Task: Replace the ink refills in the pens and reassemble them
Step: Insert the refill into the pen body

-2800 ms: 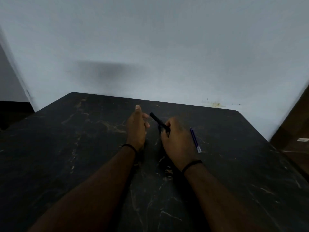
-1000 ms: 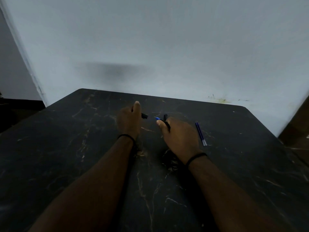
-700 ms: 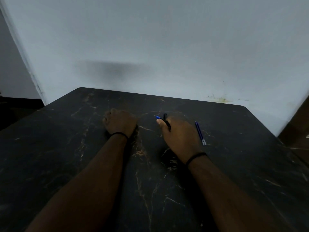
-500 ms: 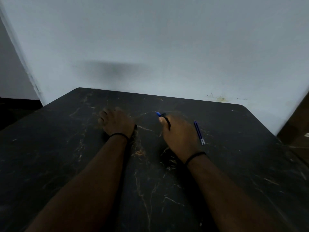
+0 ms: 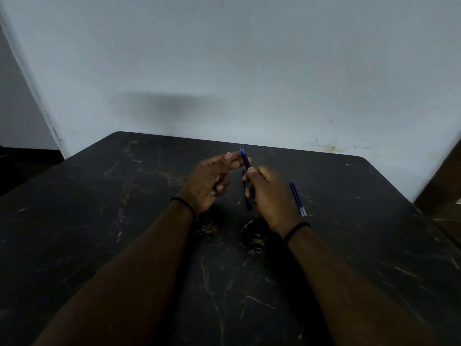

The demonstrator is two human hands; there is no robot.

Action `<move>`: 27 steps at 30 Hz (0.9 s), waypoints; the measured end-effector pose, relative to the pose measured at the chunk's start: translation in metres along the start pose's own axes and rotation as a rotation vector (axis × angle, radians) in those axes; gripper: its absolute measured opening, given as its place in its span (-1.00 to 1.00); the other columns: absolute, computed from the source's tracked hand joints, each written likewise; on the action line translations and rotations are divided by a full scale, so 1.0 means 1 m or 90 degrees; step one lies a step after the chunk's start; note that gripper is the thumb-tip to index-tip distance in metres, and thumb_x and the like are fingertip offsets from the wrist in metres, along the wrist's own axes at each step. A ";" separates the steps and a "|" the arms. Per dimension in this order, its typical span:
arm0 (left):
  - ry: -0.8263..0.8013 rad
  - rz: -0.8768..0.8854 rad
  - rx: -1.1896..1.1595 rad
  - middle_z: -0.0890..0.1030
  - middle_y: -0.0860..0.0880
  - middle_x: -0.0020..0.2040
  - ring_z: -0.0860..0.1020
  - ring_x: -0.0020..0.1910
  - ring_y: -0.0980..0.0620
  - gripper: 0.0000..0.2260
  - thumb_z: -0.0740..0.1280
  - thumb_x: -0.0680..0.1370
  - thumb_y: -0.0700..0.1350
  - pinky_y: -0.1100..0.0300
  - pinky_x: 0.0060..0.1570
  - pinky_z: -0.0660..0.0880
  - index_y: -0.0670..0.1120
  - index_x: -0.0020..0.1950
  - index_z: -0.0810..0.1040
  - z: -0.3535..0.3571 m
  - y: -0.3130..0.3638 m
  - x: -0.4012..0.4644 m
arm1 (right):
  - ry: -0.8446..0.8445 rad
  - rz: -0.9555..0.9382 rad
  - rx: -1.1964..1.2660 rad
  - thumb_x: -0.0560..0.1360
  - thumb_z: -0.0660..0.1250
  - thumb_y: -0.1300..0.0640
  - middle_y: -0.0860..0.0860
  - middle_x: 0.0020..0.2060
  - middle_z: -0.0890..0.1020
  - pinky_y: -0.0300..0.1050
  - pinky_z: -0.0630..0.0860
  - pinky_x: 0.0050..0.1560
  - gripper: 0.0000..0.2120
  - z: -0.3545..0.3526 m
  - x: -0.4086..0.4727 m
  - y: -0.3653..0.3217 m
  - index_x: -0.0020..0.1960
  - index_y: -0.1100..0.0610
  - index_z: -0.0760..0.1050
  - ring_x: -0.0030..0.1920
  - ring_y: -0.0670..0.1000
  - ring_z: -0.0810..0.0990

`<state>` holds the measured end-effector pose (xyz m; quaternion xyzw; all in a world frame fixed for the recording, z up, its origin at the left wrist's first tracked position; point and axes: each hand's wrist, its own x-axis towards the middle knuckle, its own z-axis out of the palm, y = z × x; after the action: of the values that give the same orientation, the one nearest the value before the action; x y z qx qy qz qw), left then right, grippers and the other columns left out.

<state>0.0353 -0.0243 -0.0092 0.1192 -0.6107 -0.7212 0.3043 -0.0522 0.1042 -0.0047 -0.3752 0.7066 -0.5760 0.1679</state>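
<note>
I hold a black pen (image 5: 246,162) upright over the middle of the dark table (image 5: 119,221), with my right hand (image 5: 270,197) wrapped around its barrel. A blue refill tip (image 5: 242,152) sticks out of the pen's upper end. The thumb and forefinger of my left hand (image 5: 209,182) pinch the pen just below that tip, and its other fingers are curled. The pen's lower end shows below my right palm. Two blue refills (image 5: 297,199) lie side by side on the table, just right of my right hand.
The table is dark marble-patterned with rounded far corners and stands against a pale wall (image 5: 249,71). A brown surface (image 5: 446,196) shows past the table's right edge. Both wrists wear thin black bands.
My left hand rose from the table at the left and came right to the pen's top. My right hand lifted the pen, which now stands more upright.
</note>
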 end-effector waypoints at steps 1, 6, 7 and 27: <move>-0.029 -0.008 -0.021 0.61 -0.13 0.28 0.23 -0.56 0.17 -0.66 0.15 0.67 -0.07 0.29 -0.58 0.06 -0.22 0.34 0.49 -0.002 -0.001 0.000 | -0.053 0.041 0.076 0.68 0.11 0.02 0.00 -0.42 0.48 -0.22 0.24 -0.49 -0.71 0.001 0.000 0.000 -0.06 0.14 0.51 -0.51 -0.09 0.35; -0.123 -0.044 -0.110 0.59 -0.15 0.30 0.36 -0.47 0.19 -0.69 0.12 0.67 -0.11 0.38 -0.60 0.11 -0.19 0.32 0.50 -0.006 -0.003 0.000 | -0.289 0.227 0.388 0.67 0.11 0.04 -0.01 -0.43 0.42 -0.33 0.00 -0.56 -0.70 -0.004 0.001 0.001 0.01 0.18 0.55 -0.57 -0.16 0.18; -0.139 -0.044 -0.122 0.58 -0.15 0.31 0.35 -0.47 0.21 -0.69 0.12 0.67 -0.10 0.40 -0.60 0.14 -0.17 0.31 0.52 -0.007 -0.003 0.001 | -0.323 0.253 0.421 0.67 0.11 0.03 -0.02 -0.43 0.41 -0.32 -0.01 -0.56 -0.69 -0.007 0.001 0.001 0.02 0.18 0.55 -0.58 -0.16 0.18; -0.076 0.028 -0.142 0.68 -0.03 -0.21 0.41 -0.63 0.11 -0.78 0.09 0.66 -0.15 0.37 -0.66 0.19 -0.15 -0.05 0.48 0.001 -0.006 0.003 | -0.273 0.142 0.296 0.69 0.09 0.00 -0.07 -0.49 0.31 -0.37 0.05 -0.63 -0.70 0.002 0.000 0.002 -0.15 0.09 0.41 -0.57 -0.16 0.14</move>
<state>0.0303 -0.0251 -0.0137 0.0284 -0.5461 -0.7837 0.2947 -0.0514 0.1028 -0.0068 -0.3603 0.5416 -0.6076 0.4558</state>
